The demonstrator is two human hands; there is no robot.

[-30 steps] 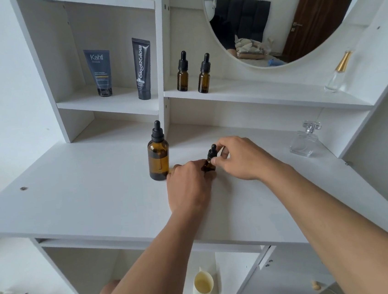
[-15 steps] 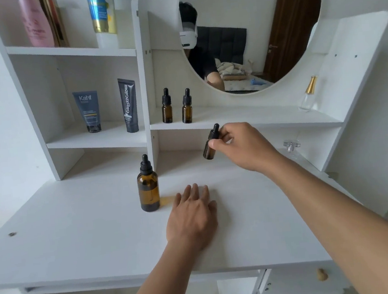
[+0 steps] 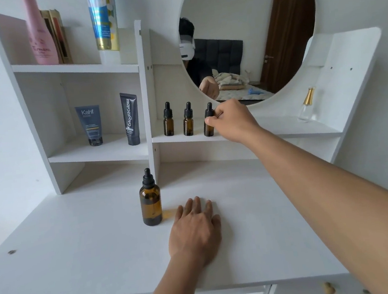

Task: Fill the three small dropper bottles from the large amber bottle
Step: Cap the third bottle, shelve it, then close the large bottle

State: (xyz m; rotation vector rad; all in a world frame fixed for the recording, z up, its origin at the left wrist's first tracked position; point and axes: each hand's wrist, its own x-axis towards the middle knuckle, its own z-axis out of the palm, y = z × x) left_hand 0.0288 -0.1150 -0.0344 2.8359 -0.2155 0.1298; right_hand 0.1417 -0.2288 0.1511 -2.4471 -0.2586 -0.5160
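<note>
Right hand [image 3: 231, 121] reaching up to white shelf [image 3: 282, 130], fingers [image 3: 210, 121] curling in, pinching small amber glass dropper bottle with black bulb cap [image 3: 209, 128] just under cap. Pinched bottle standing upright on shelf, rightmost in row, beside middle small amber bottle [image 3: 188, 125] and leftmost small amber bottle [image 3: 168, 126]. Left hand [image 3: 195, 230] lying palm down on white tabletop [image 3: 78, 242], fingers straight, slightly spread, holding nothing. Large amber glass bottle with black dropper cap [image 3: 150, 205] standing upright on tabletop, just left of left hand, not touching.
</note>
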